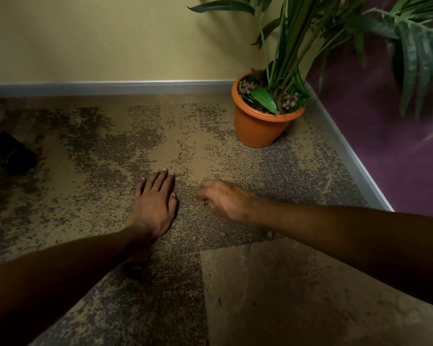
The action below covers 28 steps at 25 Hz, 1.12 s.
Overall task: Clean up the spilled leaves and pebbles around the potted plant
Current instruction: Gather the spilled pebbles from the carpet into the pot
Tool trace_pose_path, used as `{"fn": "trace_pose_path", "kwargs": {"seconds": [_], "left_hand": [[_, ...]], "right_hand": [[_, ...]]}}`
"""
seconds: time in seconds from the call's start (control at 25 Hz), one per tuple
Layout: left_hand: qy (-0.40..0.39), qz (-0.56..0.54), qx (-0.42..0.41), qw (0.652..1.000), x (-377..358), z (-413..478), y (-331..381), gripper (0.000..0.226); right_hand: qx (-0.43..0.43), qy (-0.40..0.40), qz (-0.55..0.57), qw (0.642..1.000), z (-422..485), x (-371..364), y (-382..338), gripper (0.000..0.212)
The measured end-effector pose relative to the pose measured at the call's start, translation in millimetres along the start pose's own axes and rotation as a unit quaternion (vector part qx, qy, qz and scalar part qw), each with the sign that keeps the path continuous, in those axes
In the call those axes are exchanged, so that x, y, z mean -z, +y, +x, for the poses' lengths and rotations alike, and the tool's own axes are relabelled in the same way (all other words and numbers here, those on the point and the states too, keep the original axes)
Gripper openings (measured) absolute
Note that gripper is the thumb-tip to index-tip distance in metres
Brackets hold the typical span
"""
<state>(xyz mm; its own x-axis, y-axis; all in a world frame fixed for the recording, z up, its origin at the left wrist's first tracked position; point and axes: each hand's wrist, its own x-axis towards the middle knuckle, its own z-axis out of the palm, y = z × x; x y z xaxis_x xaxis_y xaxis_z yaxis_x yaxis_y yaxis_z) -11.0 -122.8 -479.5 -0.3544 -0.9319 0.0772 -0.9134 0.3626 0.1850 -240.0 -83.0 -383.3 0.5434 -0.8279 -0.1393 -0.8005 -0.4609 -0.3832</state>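
potted plant (pixel 260 128) — upright, long axis vertical

Bare forearms (pixel 73 265) on both sides, uncovered all the way down to the fingertips; left grip (pixel 153 204) long-fingered, with short trimmed nails (pixel 164 169). Right grip (pixel 220 198) smeared by blur; finer detail of its fingers not readable.

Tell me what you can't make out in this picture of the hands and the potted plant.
Head view, all of it:
Right hand: fingers curled under and blurred, so whether it holds anything cannot be told.
Carpet under the left hand: hidden by the flat palm.
Dark object at the left edge: in shadow, unidentifiable.
Plant: fronds cut off by the top and right edges.
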Motion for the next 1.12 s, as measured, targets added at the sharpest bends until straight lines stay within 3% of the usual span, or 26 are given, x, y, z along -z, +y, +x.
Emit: {"fn": "trace_pose_path", "kwargs": {"seconds": [0.28,0.44,0.52,0.64,0.8,1.12], "left_hand": [[-0.007,0.002,0.002,1.0,3.0,0.6,0.3,0.065],[-0.005,-0.001,0.004,1.0,3.9,0.1,1.2,0.064],[-0.006,-0.002,0.005,1.0,4.2,0.6,1.4,0.064],[-0.006,-0.003,0.006,1.0,4.4,0.2,1.8,0.064],[-0.01,-0.009,0.006,1.0,5.2,-0.8,2.1,0.065],[-0.015,-0.008,0.01,1.0,6.4,-0.6,2.8,0.066]], "right_hand": [[-0.037,0.175,-0.051,0.982,15.3,79.8,45.3,0.016],[-0.103,0.326,-0.08,0.936,19.7,140.1,73.8,0.014],[-0.146,0.358,-0.108,0.916,20.1,162.8,85.2,0.022],[-0.191,0.33,-0.139,0.914,24.3,179.6,97.9,0.031],[-0.195,0.226,-0.23,0.926,34.4,175.8,99.8,0.029],[-0.214,0.213,-0.313,0.901,42.6,174.5,101.0,0.029]]}}
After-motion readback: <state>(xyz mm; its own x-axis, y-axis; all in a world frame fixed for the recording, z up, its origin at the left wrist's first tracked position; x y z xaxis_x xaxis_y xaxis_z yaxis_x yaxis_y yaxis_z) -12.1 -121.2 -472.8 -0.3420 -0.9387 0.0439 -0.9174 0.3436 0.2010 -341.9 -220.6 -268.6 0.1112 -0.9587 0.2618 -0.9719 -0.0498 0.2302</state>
